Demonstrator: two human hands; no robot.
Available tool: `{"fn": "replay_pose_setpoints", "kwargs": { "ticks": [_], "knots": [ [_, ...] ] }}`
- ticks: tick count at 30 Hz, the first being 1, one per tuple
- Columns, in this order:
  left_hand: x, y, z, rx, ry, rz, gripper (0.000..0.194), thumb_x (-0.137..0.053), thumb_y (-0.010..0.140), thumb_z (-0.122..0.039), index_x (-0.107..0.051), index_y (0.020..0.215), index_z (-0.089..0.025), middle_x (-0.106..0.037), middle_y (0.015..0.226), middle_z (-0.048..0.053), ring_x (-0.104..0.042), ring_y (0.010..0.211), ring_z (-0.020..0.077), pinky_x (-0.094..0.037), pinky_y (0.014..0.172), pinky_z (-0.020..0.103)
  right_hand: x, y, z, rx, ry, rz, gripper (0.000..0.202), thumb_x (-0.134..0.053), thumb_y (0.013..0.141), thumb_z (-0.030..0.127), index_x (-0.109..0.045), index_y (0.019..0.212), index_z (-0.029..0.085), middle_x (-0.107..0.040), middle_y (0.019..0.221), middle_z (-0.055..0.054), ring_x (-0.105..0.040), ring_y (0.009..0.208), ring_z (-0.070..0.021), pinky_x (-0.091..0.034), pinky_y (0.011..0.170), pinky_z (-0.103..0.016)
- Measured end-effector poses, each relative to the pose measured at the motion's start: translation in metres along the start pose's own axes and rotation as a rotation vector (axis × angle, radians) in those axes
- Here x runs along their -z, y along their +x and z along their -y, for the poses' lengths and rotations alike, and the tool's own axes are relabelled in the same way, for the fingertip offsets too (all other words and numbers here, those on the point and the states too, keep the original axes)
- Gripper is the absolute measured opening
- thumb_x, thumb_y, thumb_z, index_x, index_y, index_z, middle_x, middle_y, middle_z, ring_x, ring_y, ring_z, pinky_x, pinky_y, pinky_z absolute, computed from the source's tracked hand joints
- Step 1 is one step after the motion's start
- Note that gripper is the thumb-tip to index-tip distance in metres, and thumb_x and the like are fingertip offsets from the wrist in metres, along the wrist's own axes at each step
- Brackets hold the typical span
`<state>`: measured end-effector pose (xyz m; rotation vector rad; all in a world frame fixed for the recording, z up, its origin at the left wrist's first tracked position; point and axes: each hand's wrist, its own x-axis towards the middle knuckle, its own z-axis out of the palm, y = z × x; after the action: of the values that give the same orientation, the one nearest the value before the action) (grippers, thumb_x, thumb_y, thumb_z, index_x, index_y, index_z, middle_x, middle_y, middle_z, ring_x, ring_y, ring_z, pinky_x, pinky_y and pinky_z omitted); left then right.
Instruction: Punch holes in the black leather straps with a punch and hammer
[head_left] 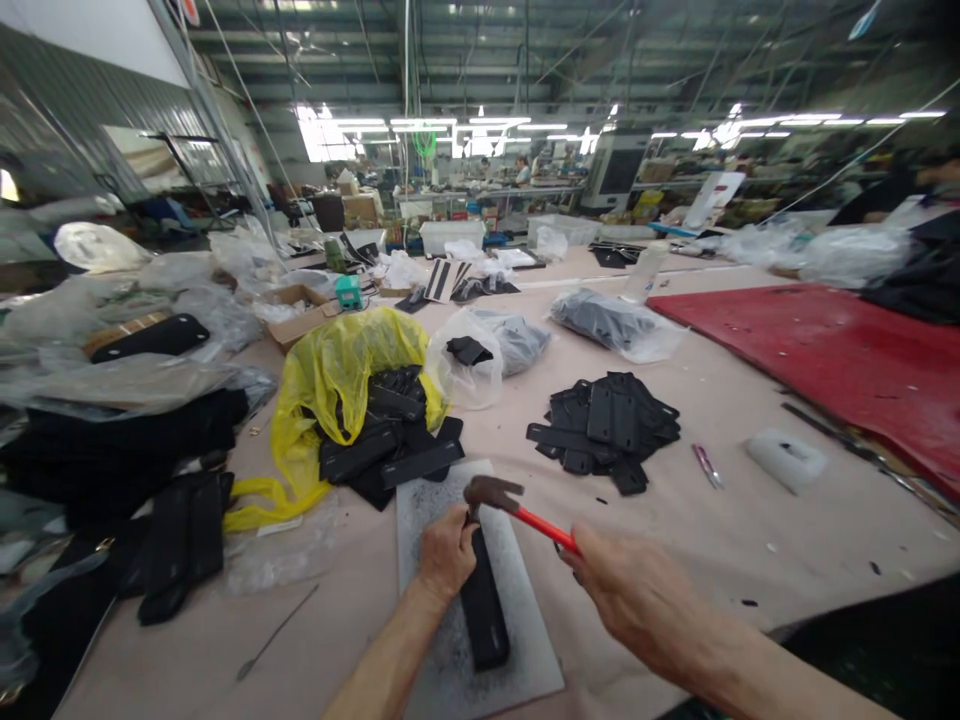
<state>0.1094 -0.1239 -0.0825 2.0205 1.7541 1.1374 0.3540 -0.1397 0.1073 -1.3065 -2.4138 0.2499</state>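
My right hand (619, 585) is wrapped round the red handle of a claw hammer (536, 522). The hammer's rusty brown head is just above my left fist, at its thumb side. Closed at the far end of a long black strap-like piece (486, 610), my left hand (448, 550) grips something mostly hidden by its fingers and the hammer head. The black piece lies flat on a pale, speckled board (525, 640), pointing away from me.
A yellow plastic bag (300, 390) spills black pieces at the left. Beyond the board lies a pile of black pieces (611, 420), with a pink cutter (706, 466) and a white block (786, 460) to its right. A red sheet (840, 350) covers the far right.
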Motion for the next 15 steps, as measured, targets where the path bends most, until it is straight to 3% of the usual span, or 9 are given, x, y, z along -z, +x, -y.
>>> {"fn": "replay_pose_setpoints", "kwargs": {
  "ticks": [2, 5, 8, 10, 12, 14, 15],
  "knots": [
    [0.001, 0.0, -0.001, -0.007, 0.007, -0.003, 0.016, -0.049, 0.085, -0.014, -0.062, 0.086, -0.023, -0.068, 0.075, 0.006, -0.067, 0.072, 0.0243, -0.048, 0.062, 0.033, -0.001, -0.001, -0.01, -0.038, -0.022, 0.109, 0.032, -0.04, 0.096, 0.044, -0.051, 0.075, 0.023, -0.05, 0.054, 0.002, -0.034, 0.043, -0.0133, -0.015, 0.049, -0.032],
    [0.002, 0.0, -0.002, 0.008, 0.018, -0.002, 0.013, -0.05, 0.085, -0.015, -0.061, 0.084, -0.022, -0.068, 0.075, 0.006, -0.067, 0.072, 0.0238, -0.048, 0.063, 0.033, -0.008, -0.005, -0.036, -0.274, 0.144, 0.145, 0.034, -0.037, 0.095, 0.047, -0.048, 0.074, 0.022, -0.051, 0.059, 0.001, -0.042, 0.05, -0.0136, -0.023, 0.051, -0.028],
    [0.002, 0.0, -0.002, 0.015, 0.01, 0.001, 0.011, -0.051, 0.085, -0.015, -0.06, 0.083, -0.021, -0.068, 0.076, 0.005, -0.067, 0.073, 0.0225, -0.049, 0.064, 0.032, -0.038, -0.018, -0.071, -0.608, 0.451, 0.245, 0.037, -0.031, 0.094, 0.05, -0.042, 0.073, 0.023, -0.042, 0.056, 0.005, -0.038, 0.045, -0.0119, -0.028, 0.046, -0.025],
    [0.002, 0.0, -0.001, 0.011, 0.006, 0.011, 0.011, -0.05, 0.086, -0.015, -0.06, 0.084, -0.021, -0.068, 0.077, 0.005, -0.067, 0.074, 0.022, -0.05, 0.065, 0.032, -0.067, -0.032, -0.094, -0.786, 0.519, 0.309, 0.036, -0.027, 0.094, 0.049, -0.045, 0.076, 0.023, -0.04, 0.053, 0.006, -0.035, 0.04, -0.0118, -0.03, 0.042, -0.024],
    [0.002, 0.0, 0.0, 0.002, 0.006, 0.019, 0.012, -0.049, 0.087, -0.016, -0.06, 0.088, -0.019, -0.069, 0.08, 0.006, -0.068, 0.077, 0.0223, -0.052, 0.068, 0.033, -0.094, -0.043, -0.107, -0.753, 0.347, 0.245, 0.034, -0.028, 0.094, 0.042, -0.053, 0.083, 0.021, -0.051, 0.06, 0.001, -0.048, 0.047, -0.0154, -0.039, 0.048, -0.027],
    [0.003, 0.001, 0.0, -0.006, 0.008, 0.029, 0.014, -0.048, 0.089, -0.019, -0.061, 0.094, -0.018, -0.071, 0.084, 0.007, -0.069, 0.079, 0.023, -0.054, 0.071, 0.034, -0.111, -0.048, -0.105, -0.598, 0.115, 0.09, 0.031, -0.035, 0.091, 0.033, -0.06, 0.101, 0.017, -0.065, 0.09, -0.012, -0.063, 0.079, -0.0244, -0.048, 0.07, -0.037],
    [0.005, 0.002, -0.001, -0.006, 0.011, 0.035, 0.015, -0.049, 0.089, -0.02, -0.061, 0.096, -0.018, -0.071, 0.085, 0.008, -0.069, 0.08, 0.0232, -0.054, 0.072, 0.035, -0.116, -0.047, -0.097, -0.514, 0.042, 0.024, 0.034, -0.038, 0.09, 0.03, -0.059, 0.113, 0.016, -0.063, 0.111, -0.016, -0.06, 0.099, -0.0293, -0.047, 0.084, -0.043]
  ]
}}
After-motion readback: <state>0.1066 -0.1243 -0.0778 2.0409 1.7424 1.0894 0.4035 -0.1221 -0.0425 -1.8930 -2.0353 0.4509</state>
